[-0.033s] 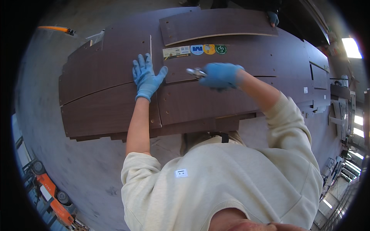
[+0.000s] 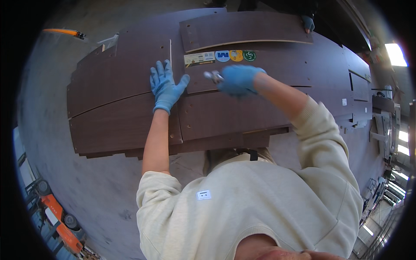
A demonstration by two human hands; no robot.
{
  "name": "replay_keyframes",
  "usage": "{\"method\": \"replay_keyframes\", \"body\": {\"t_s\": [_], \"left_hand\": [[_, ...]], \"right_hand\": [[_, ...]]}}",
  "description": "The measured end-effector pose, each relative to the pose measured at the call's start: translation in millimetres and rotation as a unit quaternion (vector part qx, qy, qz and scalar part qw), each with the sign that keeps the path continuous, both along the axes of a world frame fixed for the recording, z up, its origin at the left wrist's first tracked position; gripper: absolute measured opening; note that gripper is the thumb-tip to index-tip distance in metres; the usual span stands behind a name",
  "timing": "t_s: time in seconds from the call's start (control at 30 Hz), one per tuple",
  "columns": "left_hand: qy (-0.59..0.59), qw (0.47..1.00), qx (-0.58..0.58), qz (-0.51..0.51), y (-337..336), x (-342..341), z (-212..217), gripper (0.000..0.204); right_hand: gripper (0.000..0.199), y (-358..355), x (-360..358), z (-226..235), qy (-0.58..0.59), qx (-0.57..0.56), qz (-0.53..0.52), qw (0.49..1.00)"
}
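Observation:
Dark brown wooden panels (image 2: 242, 108) lie stacked before me, with drilled holes along their edges. My left hand (image 2: 165, 89), in a blue glove, presses flat on them with fingers spread, beside the seam between two panels. In a blue glove too, my right hand (image 2: 238, 80) closes round a silver metal hand tool (image 2: 213, 76). Its tip points left above the panel; motion blur hides its exact kind. Just beyond the tool, a paper label (image 2: 200, 59) and round stickers (image 2: 236, 56) are stuck on the panel.
A loose brown board (image 2: 247, 28) lies on top at the far side. Another person's gloved hand (image 2: 308, 24) touches its right end. An orange and black machine (image 2: 60, 221) stands on the floor at lower left. More panels (image 2: 381, 125) stand at the right.
My right hand has shifted slightly left and away from me with the metal tool. My left hand stays flat on the panels.

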State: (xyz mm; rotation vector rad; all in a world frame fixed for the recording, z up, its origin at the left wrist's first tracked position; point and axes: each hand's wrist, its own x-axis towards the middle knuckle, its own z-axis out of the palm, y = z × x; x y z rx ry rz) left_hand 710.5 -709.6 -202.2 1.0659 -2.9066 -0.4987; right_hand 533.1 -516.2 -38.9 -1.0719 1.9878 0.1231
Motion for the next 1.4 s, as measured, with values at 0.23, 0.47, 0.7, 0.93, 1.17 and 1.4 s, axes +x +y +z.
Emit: {"method": "replay_keyframes", "body": {"t_s": [0.23, 0.47, 0.7, 0.93, 1.17, 1.4], "left_hand": [[-0.002, 1.000, 0.000, -0.001, -1.0, -0.4, -0.1, 0.110], [0.004, 1.000, -0.011, -0.001, -1.1, -8.5, 21.0, 0.118], [-0.103, 0.975, 0.023, -0.196, -39.9, -65.0, 52.1, 0.126], [-0.163, 0.967, 0.016, -0.197, -45.2, -70.7, 52.0, 0.129], [-0.186, 0.962, -0.016, -0.197, -37.3, -77.2, 62.7, 0.128], [-0.227, 0.957, -0.003, -0.178, -29.4, -85.7, 69.3, 0.130]], "right_hand": [[0.032, -93.9, -48.3, -28.8, 0.050, -0.043, -0.089, 0.994], [0.051, -22.9, -53.2, -9.8, -0.004, 0.020, -0.113, 0.993], [0.039, -71.2, -70.7, -34.2, 0.081, -0.068, -0.033, 0.994], [0.043, -93.1, -80.6, -69.4, 0.023, -0.086, -0.095, 0.992], [0.052, 10.8, -179.9, -51.6, 0.095, 0.023, -0.050, 0.994], [0.038, 163.1, -239.6, -24.2, 0.209, 0.135, -0.229, 0.941]]}}
